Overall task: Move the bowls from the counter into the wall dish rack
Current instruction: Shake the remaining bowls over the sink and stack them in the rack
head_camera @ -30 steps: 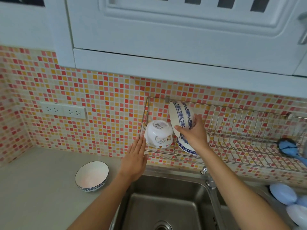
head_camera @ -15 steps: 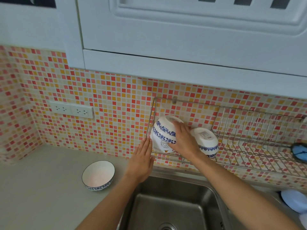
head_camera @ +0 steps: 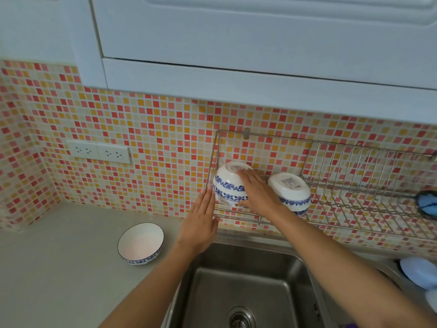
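A wire wall dish rack (head_camera: 335,147) hangs on the tiled wall above the sink. At its left end a white bowl with blue flower bands (head_camera: 227,188) lies upside down over another bowl, and my right hand (head_camera: 256,194) grips its right side. A second upturned blue-patterned bowl (head_camera: 292,194) sits just right of that hand in the rack. My left hand (head_camera: 201,220) is flat with fingers straight, held against the rack's left end, holding nothing. One more blue-rimmed bowl (head_camera: 141,243) stands upright on the grey counter (head_camera: 59,268).
A steel sink (head_camera: 246,292) lies below the rack. A blue brush head (head_camera: 426,205) rests at the rack's right end. Pale blue dishes (head_camera: 418,273) sit at the right edge. White cabinets (head_camera: 260,43) overhang the rack; sockets (head_camera: 99,151) are on the wall at left.
My right hand turned the blue-banded bowl over and set it down onto the white bowl at the rack's left end. The second patterned bowl now sits upturned beside it. My left hand barely moved.
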`<state>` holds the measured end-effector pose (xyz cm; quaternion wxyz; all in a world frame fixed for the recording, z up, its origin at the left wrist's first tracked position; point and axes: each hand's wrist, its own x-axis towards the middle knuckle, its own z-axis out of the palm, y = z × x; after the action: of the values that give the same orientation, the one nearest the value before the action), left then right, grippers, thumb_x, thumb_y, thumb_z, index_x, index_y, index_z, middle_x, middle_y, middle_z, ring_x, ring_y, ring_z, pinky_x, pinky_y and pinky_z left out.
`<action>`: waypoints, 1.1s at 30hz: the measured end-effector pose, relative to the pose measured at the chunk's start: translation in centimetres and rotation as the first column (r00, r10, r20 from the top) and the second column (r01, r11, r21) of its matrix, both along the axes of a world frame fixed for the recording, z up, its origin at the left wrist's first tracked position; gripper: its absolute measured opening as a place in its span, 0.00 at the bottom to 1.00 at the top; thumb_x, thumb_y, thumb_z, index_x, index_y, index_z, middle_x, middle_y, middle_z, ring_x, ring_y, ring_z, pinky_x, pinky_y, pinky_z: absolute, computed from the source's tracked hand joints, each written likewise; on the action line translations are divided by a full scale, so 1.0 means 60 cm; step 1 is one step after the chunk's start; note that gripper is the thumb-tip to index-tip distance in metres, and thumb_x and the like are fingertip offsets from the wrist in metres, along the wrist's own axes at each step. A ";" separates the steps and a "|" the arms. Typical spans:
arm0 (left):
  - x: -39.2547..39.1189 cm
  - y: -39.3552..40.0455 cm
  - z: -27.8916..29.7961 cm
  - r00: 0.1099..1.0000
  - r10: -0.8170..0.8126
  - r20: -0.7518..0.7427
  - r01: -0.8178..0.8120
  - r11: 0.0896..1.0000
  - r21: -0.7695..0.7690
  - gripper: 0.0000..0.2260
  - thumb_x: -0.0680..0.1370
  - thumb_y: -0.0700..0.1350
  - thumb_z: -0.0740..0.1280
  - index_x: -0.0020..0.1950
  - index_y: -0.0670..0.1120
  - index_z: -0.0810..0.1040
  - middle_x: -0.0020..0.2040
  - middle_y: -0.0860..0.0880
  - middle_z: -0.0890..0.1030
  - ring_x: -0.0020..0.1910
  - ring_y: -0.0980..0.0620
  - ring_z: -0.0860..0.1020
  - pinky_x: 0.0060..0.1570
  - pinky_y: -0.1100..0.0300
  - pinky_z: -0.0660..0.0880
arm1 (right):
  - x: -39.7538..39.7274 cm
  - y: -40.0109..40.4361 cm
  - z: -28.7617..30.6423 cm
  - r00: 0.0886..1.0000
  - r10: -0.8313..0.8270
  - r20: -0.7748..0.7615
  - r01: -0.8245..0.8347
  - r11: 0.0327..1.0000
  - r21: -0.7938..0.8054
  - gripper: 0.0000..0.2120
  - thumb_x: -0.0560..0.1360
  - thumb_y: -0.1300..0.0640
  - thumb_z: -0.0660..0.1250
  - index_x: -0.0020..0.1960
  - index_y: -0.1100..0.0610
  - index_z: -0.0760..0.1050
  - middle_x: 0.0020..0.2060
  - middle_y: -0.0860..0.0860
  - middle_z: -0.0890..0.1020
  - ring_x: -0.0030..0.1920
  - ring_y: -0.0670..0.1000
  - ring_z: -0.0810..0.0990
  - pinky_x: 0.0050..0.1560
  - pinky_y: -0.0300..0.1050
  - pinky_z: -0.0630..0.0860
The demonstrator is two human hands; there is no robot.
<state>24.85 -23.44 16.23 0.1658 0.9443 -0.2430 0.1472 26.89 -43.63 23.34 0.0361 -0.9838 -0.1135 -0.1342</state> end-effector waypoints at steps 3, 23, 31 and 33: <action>-0.003 -0.005 0.004 1.000 0.021 -0.011 -0.021 0.999 0.035 0.30 0.81 0.60 0.43 0.76 0.49 0.34 0.76 0.53 0.33 0.73 0.55 0.30 0.70 0.58 0.32 | 0.003 -0.002 -0.003 1.000 0.021 -0.015 -0.021 1.000 -0.004 0.46 0.70 0.56 0.76 0.78 0.58 0.52 0.78 0.54 0.57 0.78 0.54 0.51 0.75 0.52 0.58; 0.053 -0.092 0.034 0.998 -0.058 0.022 0.056 0.996 0.067 0.33 0.75 0.66 0.34 0.75 0.51 0.30 0.75 0.48 0.31 0.74 0.48 0.33 0.72 0.53 0.38 | -0.059 -0.124 -0.052 0.888 -0.458 -0.042 0.446 0.834 0.324 0.33 0.77 0.44 0.61 0.78 0.51 0.53 0.79 0.54 0.51 0.78 0.60 0.44 0.77 0.60 0.48; 0.050 -0.094 0.031 0.998 -0.023 0.050 0.019 0.996 0.082 0.32 0.77 0.64 0.35 0.75 0.49 0.31 0.76 0.47 0.33 0.75 0.48 0.34 0.72 0.55 0.37 | -0.065 -0.122 -0.054 0.888 -0.459 -0.024 0.440 0.833 0.337 0.37 0.75 0.44 0.64 0.78 0.54 0.52 0.79 0.55 0.54 0.78 0.60 0.49 0.76 0.61 0.52; 0.048 -0.095 0.031 0.999 -0.010 0.040 0.007 0.997 0.082 0.32 0.77 0.63 0.36 0.75 0.49 0.32 0.76 0.47 0.33 0.75 0.48 0.34 0.74 0.54 0.39 | -0.064 -0.122 -0.054 0.880 -0.473 -0.033 0.453 0.819 0.353 0.42 0.75 0.43 0.64 0.79 0.56 0.46 0.79 0.55 0.51 0.78 0.59 0.49 0.76 0.61 0.51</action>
<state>27.72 -29.15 18.09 0.1229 0.9461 -0.2561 0.1556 23.06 -50.94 20.10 0.1735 -0.9551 0.1538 -0.1846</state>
